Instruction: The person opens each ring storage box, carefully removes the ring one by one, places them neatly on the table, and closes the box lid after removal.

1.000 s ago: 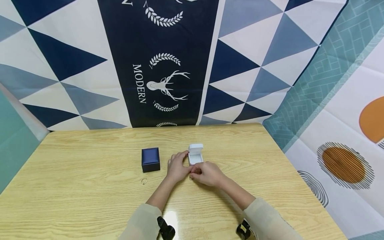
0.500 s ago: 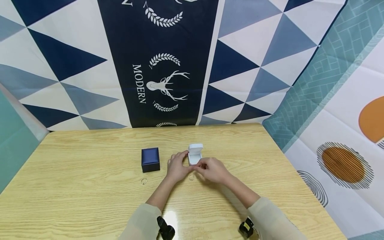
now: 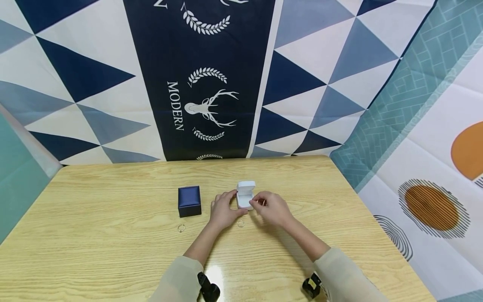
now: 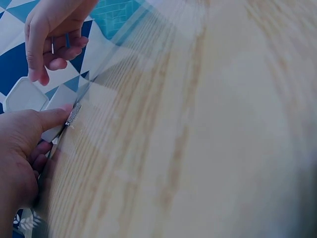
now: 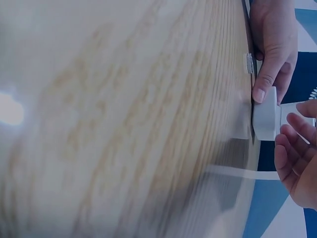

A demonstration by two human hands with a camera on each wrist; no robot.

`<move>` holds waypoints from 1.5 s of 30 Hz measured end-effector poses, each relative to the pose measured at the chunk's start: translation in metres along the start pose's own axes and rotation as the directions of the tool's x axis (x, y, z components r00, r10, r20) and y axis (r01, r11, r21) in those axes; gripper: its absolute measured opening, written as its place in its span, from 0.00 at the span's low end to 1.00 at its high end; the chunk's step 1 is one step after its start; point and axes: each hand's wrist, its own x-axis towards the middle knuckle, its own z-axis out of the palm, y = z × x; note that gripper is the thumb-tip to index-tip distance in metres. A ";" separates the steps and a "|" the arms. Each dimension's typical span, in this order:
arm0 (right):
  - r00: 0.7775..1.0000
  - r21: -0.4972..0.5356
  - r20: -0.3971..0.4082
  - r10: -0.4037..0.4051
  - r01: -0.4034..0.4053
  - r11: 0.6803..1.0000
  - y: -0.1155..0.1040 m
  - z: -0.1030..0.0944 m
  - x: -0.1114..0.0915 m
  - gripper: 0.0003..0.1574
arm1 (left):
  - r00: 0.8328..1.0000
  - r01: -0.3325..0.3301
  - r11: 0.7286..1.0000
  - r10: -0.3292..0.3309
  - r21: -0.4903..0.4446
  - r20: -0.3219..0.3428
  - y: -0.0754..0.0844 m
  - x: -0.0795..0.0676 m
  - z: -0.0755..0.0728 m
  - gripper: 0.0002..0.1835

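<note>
A small white ring box [image 3: 246,184] stands on the table with its lid raised. My left hand [image 3: 222,212] holds it, the fingers along its left side and the thumb across its front. Over the right part of the box's inside is my right hand [image 3: 273,208], index finger and thumb tips close together. In the left wrist view the right hand's [image 4: 59,37] other fingers are loosely bent, and I see nothing held in them. A thin ring [image 3: 240,227] lies on the table just in front of the box; it shows sparkling stones in the left wrist view.
A dark blue box [image 3: 189,196] with its lid down stands to the left of the white one. In front of it lies a second ring [image 3: 180,231]. The wooden table [image 3: 113,243] meets a patterned cloth [image 3: 294,75] at its back edge.
My right hand has moved from the front of the white box, near the ring, up and right to the box's inside, uncovering the ring. My left hand has stayed on the box.
</note>
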 end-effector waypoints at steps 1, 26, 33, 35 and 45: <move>1.000 0.001 -0.007 0.008 -0.008 1.000 0.000 -0.001 0.000 0.10 | 1.000 0.000 1.000 0.000 0.001 0.000 0.000 0.000 0.000 0.40; 0.971 0.231 -0.067 0.230 -0.209 0.950 0.003 -0.005 0.005 0.15 | 1.000 0.014 1.000 -0.014 -0.014 -0.007 0.000 0.000 0.001 0.39; 0.956 0.359 -0.052 0.290 -0.253 0.899 0.005 -0.004 0.007 0.16 | 1.000 0.023 1.000 -0.023 -0.006 -0.002 0.001 0.000 0.001 0.40; 0.951 0.389 -0.041 0.306 -0.267 0.882 0.005 -0.005 0.008 0.17 | 1.000 0.024 1.000 -0.024 -0.008 -0.001 0.001 0.000 0.002 0.40; 0.932 0.515 -0.023 0.362 -0.299 0.803 0.002 -0.001 0.013 0.22 | 1.000 0.030 0.999 -0.029 -0.021 0.003 0.001 0.001 0.001 0.40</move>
